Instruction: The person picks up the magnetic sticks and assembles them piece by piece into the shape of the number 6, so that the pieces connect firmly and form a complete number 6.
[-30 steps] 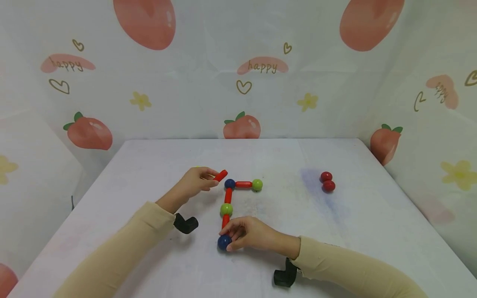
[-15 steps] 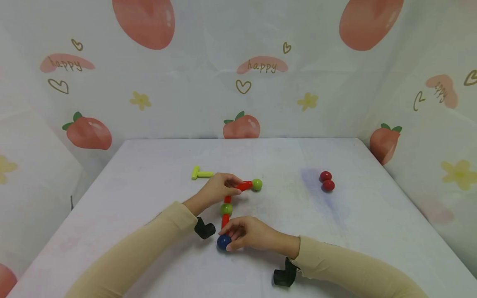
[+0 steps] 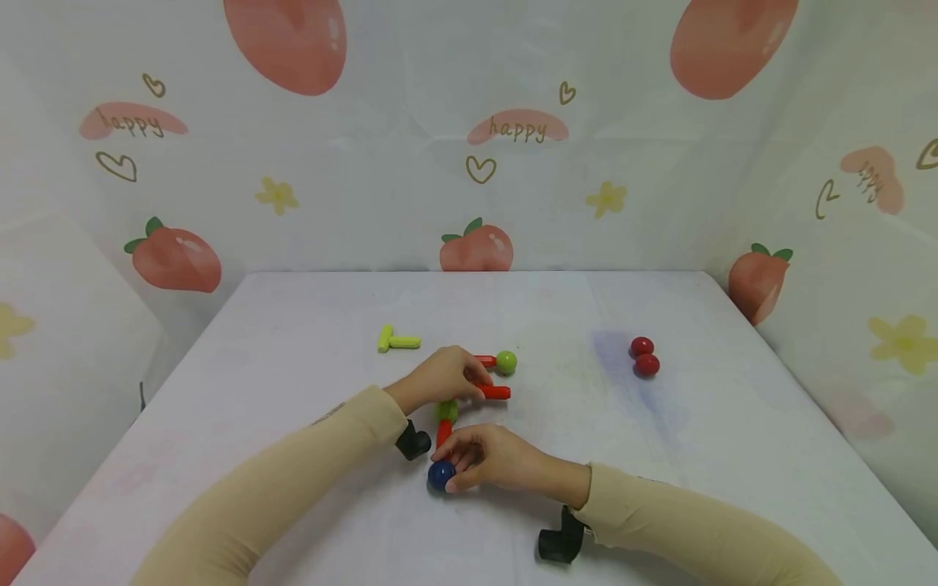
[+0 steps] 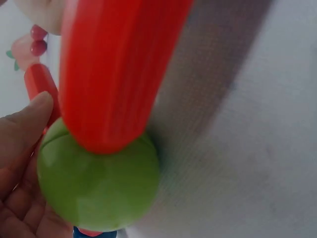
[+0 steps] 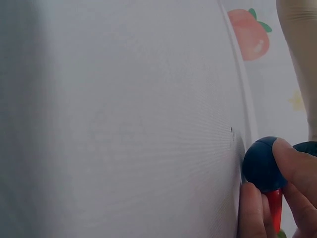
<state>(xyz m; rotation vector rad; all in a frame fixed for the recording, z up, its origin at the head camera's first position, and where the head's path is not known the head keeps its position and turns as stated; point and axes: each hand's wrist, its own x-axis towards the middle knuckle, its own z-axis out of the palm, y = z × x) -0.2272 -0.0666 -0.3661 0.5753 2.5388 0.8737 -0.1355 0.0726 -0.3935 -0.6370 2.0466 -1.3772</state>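
Looks part-built: your R hand [image 3: 501, 460] pinches the blue ball [image 3: 441, 475], lower ctr, nr the closer green ball [image 3: 447, 412]; L hand [image 3: 443, 376] grips a red rod [image 3: 497, 393], mid-frame. Yellow rods [image 3: 405, 343], ctr-L, & red balls [image 3: 646, 365], mid-R, unattached.

- A held red rod [image 3: 497, 392], faceted and roughly level, is pinched by the left hand [image 3: 447, 376], one end pointing right; whether its other end touches anything is hidden.
- A glossy blue ball [image 3: 441, 475] sits at the near end of the row, between the thumb and fingers of the right hand [image 3: 501, 461].
- A near red rod [image 3: 444, 433] runs away from that ball to a middle green ball [image 3: 447, 411], touching it.
- A far red rod [image 3: 486, 360], partly covered, lies left-to-right on the worktop, its right end against a far green ball [image 3: 506, 362].
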